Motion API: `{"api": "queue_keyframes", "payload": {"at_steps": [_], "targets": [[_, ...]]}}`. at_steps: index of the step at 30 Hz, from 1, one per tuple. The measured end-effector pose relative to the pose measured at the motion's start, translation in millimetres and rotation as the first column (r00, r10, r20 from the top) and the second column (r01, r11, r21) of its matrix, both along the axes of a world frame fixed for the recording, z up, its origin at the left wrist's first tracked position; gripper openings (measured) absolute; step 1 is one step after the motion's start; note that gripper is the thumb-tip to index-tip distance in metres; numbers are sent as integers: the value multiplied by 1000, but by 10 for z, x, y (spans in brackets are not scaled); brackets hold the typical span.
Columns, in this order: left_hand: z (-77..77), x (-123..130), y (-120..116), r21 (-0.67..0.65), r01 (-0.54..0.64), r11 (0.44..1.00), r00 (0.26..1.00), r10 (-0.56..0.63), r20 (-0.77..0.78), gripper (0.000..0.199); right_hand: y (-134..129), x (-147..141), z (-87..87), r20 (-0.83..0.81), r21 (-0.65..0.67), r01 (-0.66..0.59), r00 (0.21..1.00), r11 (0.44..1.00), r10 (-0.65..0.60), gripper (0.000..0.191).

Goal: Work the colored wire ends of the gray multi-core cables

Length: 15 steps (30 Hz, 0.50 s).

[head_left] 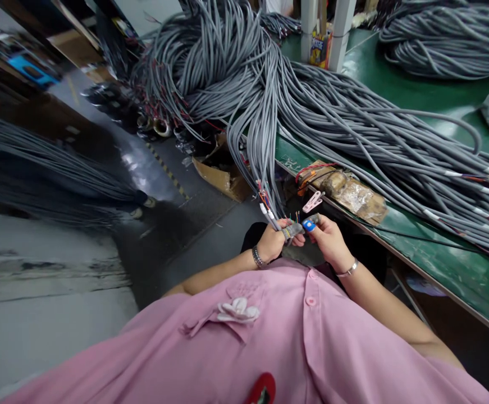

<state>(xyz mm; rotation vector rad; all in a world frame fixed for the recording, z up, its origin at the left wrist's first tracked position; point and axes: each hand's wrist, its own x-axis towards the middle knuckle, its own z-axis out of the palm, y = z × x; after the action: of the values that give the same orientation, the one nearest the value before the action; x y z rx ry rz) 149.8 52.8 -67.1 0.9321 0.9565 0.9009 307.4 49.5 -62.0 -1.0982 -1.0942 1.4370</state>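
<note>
Close in front of the pink shirt, my left hand (273,242) is closed around the end of a grey cable (274,221), whose thin coloured wires (297,215) stick up between the two hands. My right hand (330,242) is pinched right beside them, with a blue cover (309,225) on one fingertip; what its fingers hold is too small to make out. Grey wrapping covers some fingers of both hands. More grey cables (263,140) hang over the table edge down to my left hand, with white tips and coloured wires at their ends.
A green table (450,264) bears a long pile of grey cables (353,118). At its edge lie a taped wooden block (349,193) and a pink clip (312,201). A cardboard box (223,174) stands below. More cables (50,168) hang at left. A blue stool (31,70) is farther back.
</note>
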Motion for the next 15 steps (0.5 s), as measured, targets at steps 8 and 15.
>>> {"api": "queue_keyframes", "payload": {"at_steps": [8,15], "targets": [[60,20,-25,-33,-32,999,999,32,1,38,2,22,41,-18,-45,-25,1000,999,24,28],[42,28,-36,3,5,1000,997,-5,-73,39,54,-38,239,84,-1,-92,992,996,92,36]]}}
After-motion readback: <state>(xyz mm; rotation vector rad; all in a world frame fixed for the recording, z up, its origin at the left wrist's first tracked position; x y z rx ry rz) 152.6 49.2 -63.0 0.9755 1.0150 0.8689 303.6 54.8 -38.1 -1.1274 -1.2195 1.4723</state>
